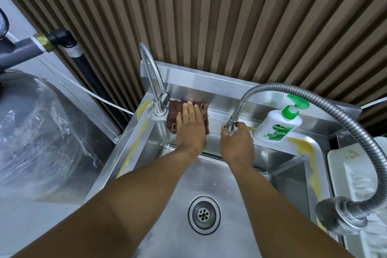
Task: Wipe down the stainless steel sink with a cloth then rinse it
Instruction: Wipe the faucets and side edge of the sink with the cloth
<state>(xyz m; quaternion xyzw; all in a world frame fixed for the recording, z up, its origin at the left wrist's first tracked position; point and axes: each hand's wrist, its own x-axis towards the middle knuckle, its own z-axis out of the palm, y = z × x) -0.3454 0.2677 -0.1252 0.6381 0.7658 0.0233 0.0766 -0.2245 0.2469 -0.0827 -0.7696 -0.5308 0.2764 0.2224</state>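
Two hands share the work: the flat left hand (pixel 189 125) presses the brown cloth (pixel 176 111) onto the steel sink (pixel 209 90) ledge, while the right hand (pixel 236 142) grips the flexible metal hose tap (pixel 231 122), likely for steadying.

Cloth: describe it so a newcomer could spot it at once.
Find the steel sink and follow its back ledge to the left corner, beside the gooseneck tap. The cloth lies there under the flat left hand, while the right hand grips the hose. It is the only dark brown, soft thing among shiny metal.
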